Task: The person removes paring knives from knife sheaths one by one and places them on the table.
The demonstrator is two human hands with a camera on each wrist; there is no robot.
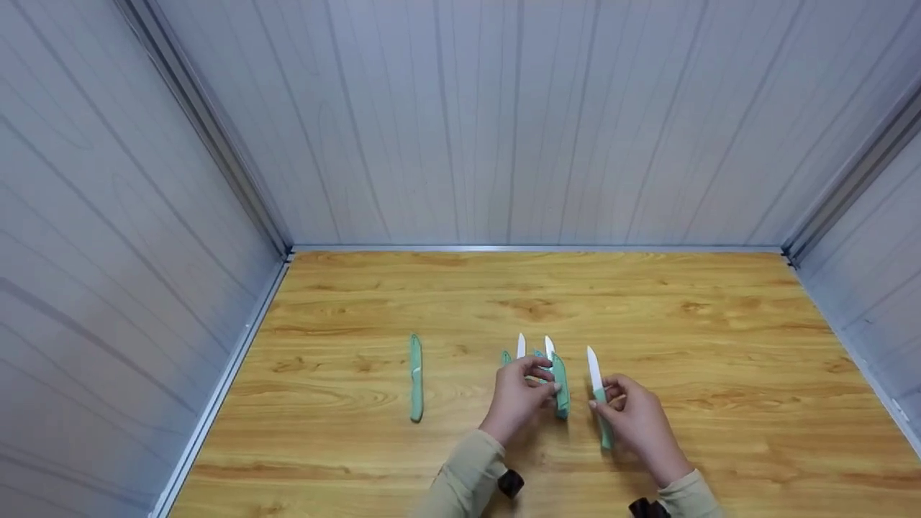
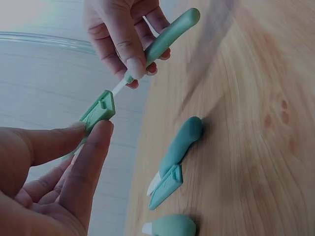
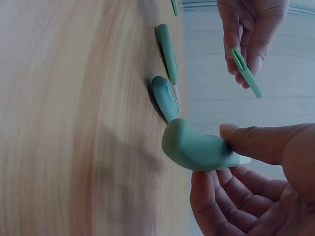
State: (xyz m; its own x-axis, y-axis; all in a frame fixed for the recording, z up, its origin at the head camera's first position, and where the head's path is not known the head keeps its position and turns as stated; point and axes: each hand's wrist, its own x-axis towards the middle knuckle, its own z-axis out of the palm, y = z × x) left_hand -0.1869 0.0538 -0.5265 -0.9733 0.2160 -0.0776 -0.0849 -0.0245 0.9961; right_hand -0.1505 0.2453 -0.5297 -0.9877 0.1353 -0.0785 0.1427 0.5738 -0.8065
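Note:
My left hand [image 1: 519, 392] pinches a green knife sheath [image 1: 560, 388] between thumb and fingers, raised above the table. To its right, my right hand [image 1: 633, 414] holds a paring knife [image 1: 604, 424] by its green handle, its white blade bare and pointing away from me. Sheath and knife are apart in the head view. The left wrist view shows the held sheath [image 2: 101, 110] with the held knife's handle [image 2: 172, 37] beyond it. Behind my left hand lie two more knives with white blades [image 1: 521, 345], partly hidden; a green sheath [image 2: 166, 188] lies beside one handle [image 2: 179, 142].
Farther left on the wooden table [image 1: 345, 446] lies a green knife [image 1: 416, 381] with its blade covered by a sheath. Pale panel walls [image 1: 504, 129] stand at the back and both sides, with a metal strip [image 1: 532, 249] along the table's back edge.

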